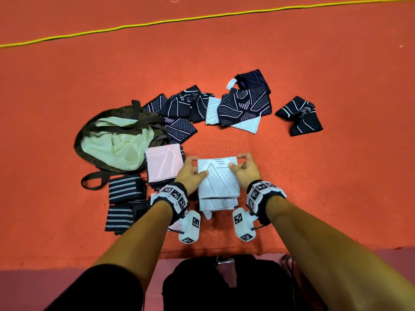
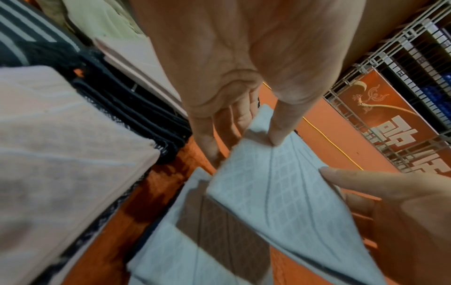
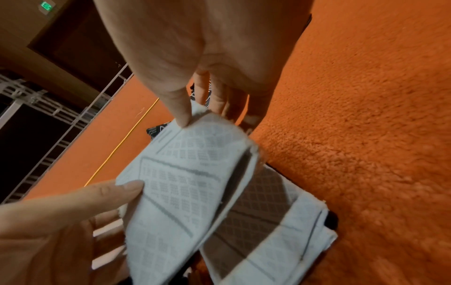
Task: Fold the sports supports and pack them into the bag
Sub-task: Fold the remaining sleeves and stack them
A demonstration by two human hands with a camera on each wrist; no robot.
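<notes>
A white patterned sports support (image 1: 216, 178) is held above the orange floor, folded over at its near end. My left hand (image 1: 190, 170) pinches its left edge and far corner; my right hand (image 1: 243, 168) pinches the right one. The left wrist view shows my thumb (image 2: 280, 123) pressing the white support (image 2: 273, 185) against the fingers beneath. In the right wrist view my thumb (image 3: 178, 108) pins the white support (image 3: 185, 183) the same way. The brown bag (image 1: 116, 140) lies open on the left, its pale lining showing.
A folded pink support (image 1: 162, 163) tops a stack beside the bag. Striped black wraps (image 1: 124, 189) lie at the near left. Several dark unfolded supports (image 1: 244, 104) sprawl farther back, one (image 1: 299, 116) off to the right. A yellow cord (image 1: 202, 17) crosses the far floor.
</notes>
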